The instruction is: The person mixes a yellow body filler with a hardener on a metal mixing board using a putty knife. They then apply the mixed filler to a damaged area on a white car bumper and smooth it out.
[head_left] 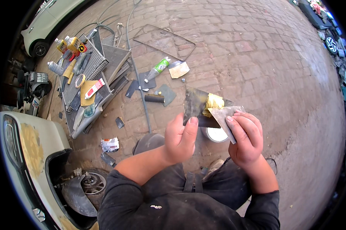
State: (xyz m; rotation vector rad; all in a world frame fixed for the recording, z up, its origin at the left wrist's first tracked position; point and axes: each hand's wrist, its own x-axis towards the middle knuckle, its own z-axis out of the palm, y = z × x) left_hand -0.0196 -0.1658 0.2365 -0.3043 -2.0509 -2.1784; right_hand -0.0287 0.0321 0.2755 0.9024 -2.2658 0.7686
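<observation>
Left hand (180, 140) holds a mixing board (196, 107) with a filler lump (213, 102) on it; right hand (246, 140) holds a spreader (224, 117) against the lump. A tin (216, 135) sits on the pavement (265, 69) below. Car body (31, 153) lies left.

A green-and-white tube (158, 68) lies on the paving beside grey sheets. Two yellow bottles (68, 43) stand at the radiator's (89, 65) far end. A red-and-white pack (94, 89) rests on it. A crumpled white-and-red wrapper (110, 144) lies near the car (34, 153).
</observation>
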